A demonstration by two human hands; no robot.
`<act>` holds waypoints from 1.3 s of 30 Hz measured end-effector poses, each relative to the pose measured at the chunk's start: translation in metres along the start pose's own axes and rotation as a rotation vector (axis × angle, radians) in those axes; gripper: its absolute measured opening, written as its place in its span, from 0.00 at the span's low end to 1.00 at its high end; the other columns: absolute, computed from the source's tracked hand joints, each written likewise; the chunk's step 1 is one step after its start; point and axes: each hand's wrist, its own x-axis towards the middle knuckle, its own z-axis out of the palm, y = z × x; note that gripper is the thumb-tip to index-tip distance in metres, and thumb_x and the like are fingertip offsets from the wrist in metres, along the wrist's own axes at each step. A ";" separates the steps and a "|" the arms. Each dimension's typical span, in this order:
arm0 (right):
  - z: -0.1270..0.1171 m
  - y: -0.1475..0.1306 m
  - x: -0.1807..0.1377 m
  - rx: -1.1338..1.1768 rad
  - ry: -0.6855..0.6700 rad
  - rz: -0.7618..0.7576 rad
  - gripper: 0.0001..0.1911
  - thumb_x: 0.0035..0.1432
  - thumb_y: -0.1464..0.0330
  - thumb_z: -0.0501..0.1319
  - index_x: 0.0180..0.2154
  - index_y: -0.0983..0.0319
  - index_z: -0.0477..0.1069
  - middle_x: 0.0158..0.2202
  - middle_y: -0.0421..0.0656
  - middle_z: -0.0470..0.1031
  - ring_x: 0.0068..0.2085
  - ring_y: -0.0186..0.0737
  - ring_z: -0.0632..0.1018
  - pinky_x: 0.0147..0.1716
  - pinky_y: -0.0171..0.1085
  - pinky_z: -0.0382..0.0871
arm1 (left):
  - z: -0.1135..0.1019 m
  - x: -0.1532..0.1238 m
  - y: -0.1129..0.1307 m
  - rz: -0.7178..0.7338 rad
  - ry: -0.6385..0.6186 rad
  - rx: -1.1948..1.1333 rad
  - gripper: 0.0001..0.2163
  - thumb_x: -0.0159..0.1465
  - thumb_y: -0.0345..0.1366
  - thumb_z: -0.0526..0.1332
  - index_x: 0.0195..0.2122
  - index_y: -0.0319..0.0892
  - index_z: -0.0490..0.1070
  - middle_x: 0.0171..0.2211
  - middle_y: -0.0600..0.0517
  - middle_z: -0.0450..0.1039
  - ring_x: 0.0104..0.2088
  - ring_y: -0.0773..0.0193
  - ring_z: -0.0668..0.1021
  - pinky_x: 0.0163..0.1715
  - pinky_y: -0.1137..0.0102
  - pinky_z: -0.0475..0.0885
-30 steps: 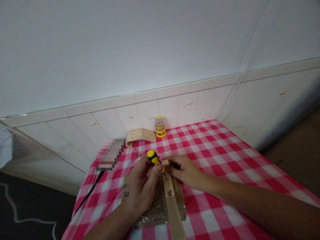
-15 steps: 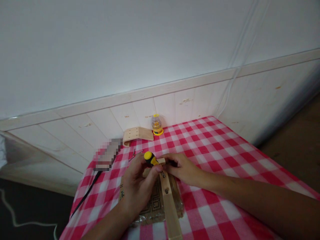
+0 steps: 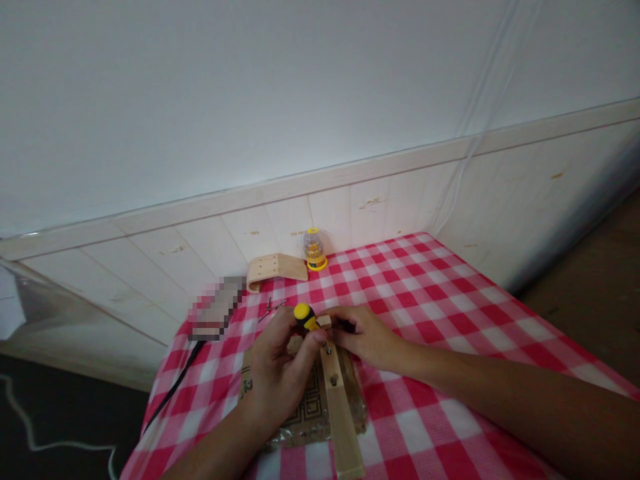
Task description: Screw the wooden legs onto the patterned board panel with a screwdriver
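Note:
My left hand (image 3: 283, 373) is closed round a short screwdriver (image 3: 305, 318) with a yellow and black handle, its tip down at a screw near the far end of a pale wooden slat (image 3: 341, 413). My right hand (image 3: 363, 337) is closed on that far end of the slat, steadying it. The slat lies lengthwise over a brown patterned board (image 3: 306, 407) on the red and white checked tablecloth (image 3: 440, 313). A second hole shows lower down the slat.
A curved wooden piece (image 3: 275, 269) and a small yellow-based clear case (image 3: 314, 249) stand at the table's far edge by the panelled wall. A few loose screws (image 3: 271, 308) lie nearby. A blurred-out object (image 3: 215, 310) with a black cable (image 3: 173, 393) sits at the left corner.
The view has shifted slightly. Both hands stay on the screwdriver and slat; the screwdriver handle has turned a little in my left fingers.

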 end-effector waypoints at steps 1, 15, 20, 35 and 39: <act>0.000 -0.001 0.000 -0.006 -0.003 0.007 0.07 0.60 0.70 0.64 0.40 0.61 0.80 0.36 0.42 0.82 0.36 0.41 0.80 0.37 0.38 0.73 | 0.000 0.000 0.000 0.013 -0.007 0.002 0.05 0.66 0.34 0.66 0.42 0.45 0.77 0.36 0.52 0.76 0.35 0.64 0.76 0.35 0.72 0.72; -0.001 0.001 -0.001 -0.031 -0.009 0.040 0.06 0.60 0.70 0.64 0.39 0.61 0.79 0.37 0.43 0.82 0.39 0.43 0.80 0.40 0.39 0.73 | 0.006 -0.007 -0.014 0.195 0.072 -0.029 0.23 0.65 0.28 0.66 0.61 0.49 0.68 0.47 0.48 0.77 0.41 0.62 0.80 0.40 0.70 0.78; 0.000 0.001 0.000 -0.016 0.008 0.034 0.08 0.58 0.72 0.64 0.40 0.61 0.79 0.34 0.42 0.81 0.36 0.41 0.79 0.37 0.38 0.72 | 0.008 0.001 -0.012 0.177 0.094 -0.015 0.25 0.63 0.31 0.69 0.60 0.50 0.69 0.43 0.50 0.75 0.37 0.64 0.78 0.36 0.70 0.77; -0.001 0.004 0.001 -0.009 -0.014 0.012 0.08 0.58 0.72 0.63 0.40 0.61 0.79 0.35 0.43 0.81 0.38 0.43 0.80 0.40 0.40 0.72 | 0.007 -0.001 -0.011 0.203 0.070 0.003 0.27 0.63 0.29 0.68 0.62 0.53 0.68 0.45 0.50 0.75 0.39 0.63 0.77 0.37 0.70 0.76; -0.001 0.004 0.001 -0.026 -0.011 0.026 0.08 0.58 0.71 0.63 0.40 0.62 0.79 0.35 0.43 0.81 0.37 0.42 0.80 0.38 0.39 0.72 | 0.007 -0.002 -0.012 0.185 0.056 0.012 0.28 0.64 0.28 0.67 0.64 0.54 0.67 0.44 0.51 0.75 0.38 0.65 0.77 0.38 0.70 0.76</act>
